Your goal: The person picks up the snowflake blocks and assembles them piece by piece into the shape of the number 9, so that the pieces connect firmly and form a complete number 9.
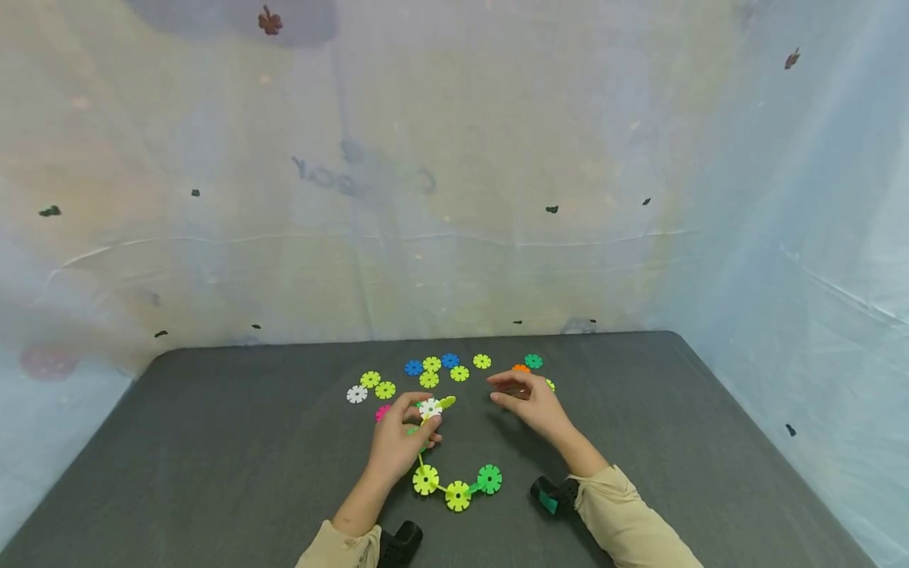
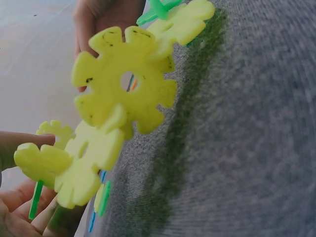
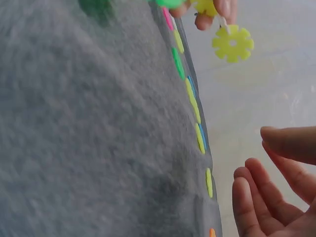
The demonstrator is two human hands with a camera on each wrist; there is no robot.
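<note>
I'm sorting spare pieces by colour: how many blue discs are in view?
2: the left blue disc and the right blue disc lie toward the far edge of the table, a yellow disc between them. Others may be hidden behind the left hand or right hand.

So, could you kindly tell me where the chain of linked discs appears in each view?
Head: chain of linked discs curves from the left hand across the lower centre.
Left wrist: chain runs from upper centre to lower left.
Right wrist: chain at top, right of centre, partly cut off.
Shared landmark: grey table.
</note>
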